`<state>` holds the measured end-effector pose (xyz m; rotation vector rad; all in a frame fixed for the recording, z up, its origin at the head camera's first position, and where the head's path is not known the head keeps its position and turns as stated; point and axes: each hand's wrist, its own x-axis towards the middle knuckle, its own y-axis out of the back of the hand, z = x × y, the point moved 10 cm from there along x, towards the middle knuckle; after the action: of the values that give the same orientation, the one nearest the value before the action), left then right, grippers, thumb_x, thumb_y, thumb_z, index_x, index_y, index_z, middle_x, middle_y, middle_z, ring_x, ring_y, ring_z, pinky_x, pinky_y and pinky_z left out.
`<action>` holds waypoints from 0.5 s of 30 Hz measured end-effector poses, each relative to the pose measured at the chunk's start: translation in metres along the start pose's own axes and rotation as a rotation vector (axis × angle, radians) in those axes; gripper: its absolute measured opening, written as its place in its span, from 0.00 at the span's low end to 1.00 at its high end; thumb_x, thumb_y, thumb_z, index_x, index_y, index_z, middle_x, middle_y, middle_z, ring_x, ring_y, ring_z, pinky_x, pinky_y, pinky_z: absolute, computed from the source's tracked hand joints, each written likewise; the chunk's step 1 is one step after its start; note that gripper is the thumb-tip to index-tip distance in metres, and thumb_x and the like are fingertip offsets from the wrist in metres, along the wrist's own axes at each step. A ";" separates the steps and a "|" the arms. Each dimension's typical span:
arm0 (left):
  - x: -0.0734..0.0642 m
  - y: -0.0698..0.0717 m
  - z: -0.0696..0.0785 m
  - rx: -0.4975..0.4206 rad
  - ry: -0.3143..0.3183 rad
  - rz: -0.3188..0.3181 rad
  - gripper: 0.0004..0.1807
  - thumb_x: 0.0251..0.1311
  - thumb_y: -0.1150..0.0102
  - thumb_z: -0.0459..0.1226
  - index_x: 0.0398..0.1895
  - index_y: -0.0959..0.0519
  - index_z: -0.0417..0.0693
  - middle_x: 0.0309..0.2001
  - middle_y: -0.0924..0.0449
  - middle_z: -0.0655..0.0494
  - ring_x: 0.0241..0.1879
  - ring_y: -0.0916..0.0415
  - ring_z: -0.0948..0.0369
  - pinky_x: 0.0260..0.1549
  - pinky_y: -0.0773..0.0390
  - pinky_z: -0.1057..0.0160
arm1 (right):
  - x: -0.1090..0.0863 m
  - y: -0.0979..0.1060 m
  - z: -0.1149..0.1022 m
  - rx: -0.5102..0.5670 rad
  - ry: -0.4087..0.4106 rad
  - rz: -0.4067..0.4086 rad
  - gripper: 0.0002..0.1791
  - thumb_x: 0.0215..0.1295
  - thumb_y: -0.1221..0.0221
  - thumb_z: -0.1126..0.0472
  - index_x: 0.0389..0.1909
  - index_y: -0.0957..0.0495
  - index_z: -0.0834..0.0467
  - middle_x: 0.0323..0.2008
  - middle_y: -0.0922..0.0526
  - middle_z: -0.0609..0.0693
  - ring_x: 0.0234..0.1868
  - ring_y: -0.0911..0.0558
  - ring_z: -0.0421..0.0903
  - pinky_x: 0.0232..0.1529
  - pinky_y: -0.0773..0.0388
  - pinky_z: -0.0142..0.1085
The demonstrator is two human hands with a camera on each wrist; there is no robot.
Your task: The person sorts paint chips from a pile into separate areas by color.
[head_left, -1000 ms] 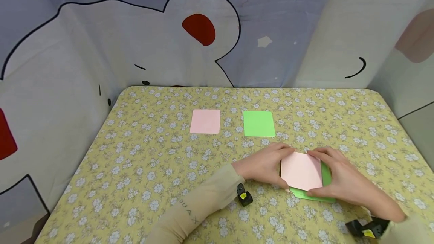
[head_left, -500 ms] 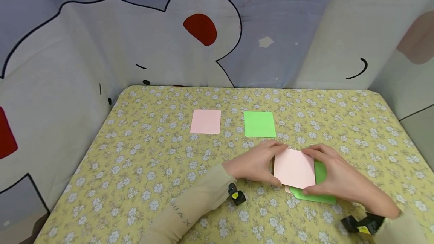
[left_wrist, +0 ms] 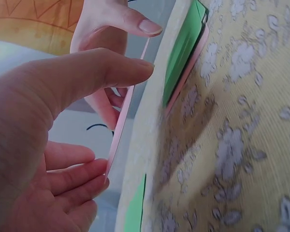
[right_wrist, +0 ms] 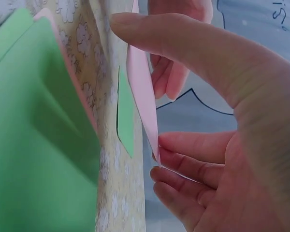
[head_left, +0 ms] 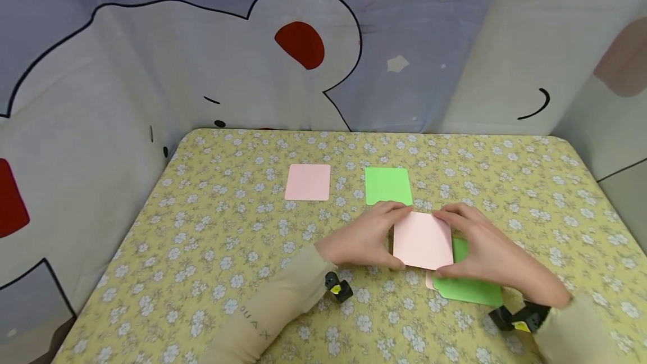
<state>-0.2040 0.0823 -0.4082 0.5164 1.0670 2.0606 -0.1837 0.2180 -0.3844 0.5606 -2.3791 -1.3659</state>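
Both hands hold one pink square card (head_left: 422, 240) by its edges, raised off the table. My left hand (head_left: 366, 236) pinches its left corners between thumb and fingertips, and my right hand (head_left: 485, 249) pinches the right corners. Both wrist views show the card edge-on, thin and flat, with a gap down to the cloth. Below and to the right lies a stack of green cards (head_left: 470, 291), with a pink card (head_left: 429, 280) sticking out from under its left side. The stack also shows close by in the right wrist view, with the hands' shadow on it.
Farther back on the table (head_left: 227, 274), a single pink card (head_left: 308, 182) lies flat on the left and a green card (head_left: 388, 185) on the right. The table has a yellow floral cloth. A printed curtain (head_left: 202, 66) hangs behind its far edge.
Both hands have moved left and slightly away from the body with the pink card, off the stack. More of the green cards beneath now shows. The two far cards have not moved.
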 end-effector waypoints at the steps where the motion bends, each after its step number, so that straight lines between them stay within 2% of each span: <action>1: -0.001 0.001 -0.002 0.000 0.004 0.004 0.59 0.48 0.20 0.49 0.80 0.42 0.42 0.74 0.40 0.53 0.70 0.40 0.61 0.64 0.36 0.72 | 0.002 -0.001 -0.001 -0.005 0.003 -0.002 0.55 0.37 0.16 0.42 0.66 0.26 0.65 0.62 0.28 0.56 0.59 0.27 0.57 0.50 0.21 0.57; 9: -0.012 0.007 -0.016 -0.023 0.051 0.036 0.61 0.47 0.19 0.48 0.81 0.46 0.43 0.75 0.42 0.52 0.71 0.42 0.59 0.66 0.35 0.67 | 0.017 -0.006 -0.010 -0.016 0.033 -0.019 0.54 0.39 0.16 0.45 0.67 0.26 0.64 0.63 0.28 0.57 0.60 0.27 0.57 0.52 0.22 0.57; 15: -0.021 0.014 -0.022 0.000 0.060 0.051 0.64 0.45 0.18 0.48 0.81 0.48 0.43 0.75 0.42 0.52 0.69 0.39 0.59 0.64 0.32 0.66 | 0.026 -0.009 -0.016 -0.018 0.057 -0.024 0.55 0.39 0.16 0.45 0.68 0.27 0.64 0.64 0.29 0.56 0.61 0.28 0.56 0.54 0.22 0.56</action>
<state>-0.2105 0.0497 -0.4092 0.4892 1.0994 2.1321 -0.1964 0.1889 -0.3823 0.6173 -2.3194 -1.3620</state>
